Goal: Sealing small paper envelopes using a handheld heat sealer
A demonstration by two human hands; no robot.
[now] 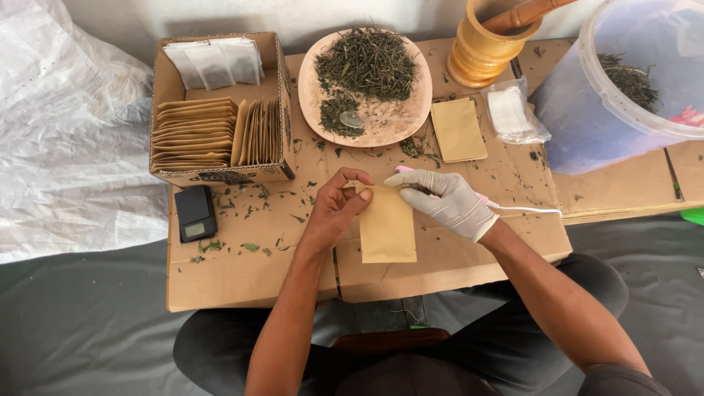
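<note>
on the cardboard sheet (pixel 242 271), the bare left hand (pixel 339 209) pinches the top of a flat brown pouch (pixel 386 227); the gloved right hand (pixel 447 202) touches its other corner, fingers loosely bent. behind: a plate (pixel 315 99) of dried leaves, a box (pixel 169 84) of pouches, a small black scale (pixel 195 213).

The work surface was flattened brown cardboard (pixel 249 271) laid low over a dark grey floor covering (pixel 81 330). A pale wall (pixel 308 18) ran along the 12 o'clock edge. Crumpled white plastic sheeting (pixel 66 139) lay at 9 o'clock, against the cardboard's edge. Lighting was soft and even, with faint shadows. A green object showed at 3 o'clock, too cropped to identify.
</note>
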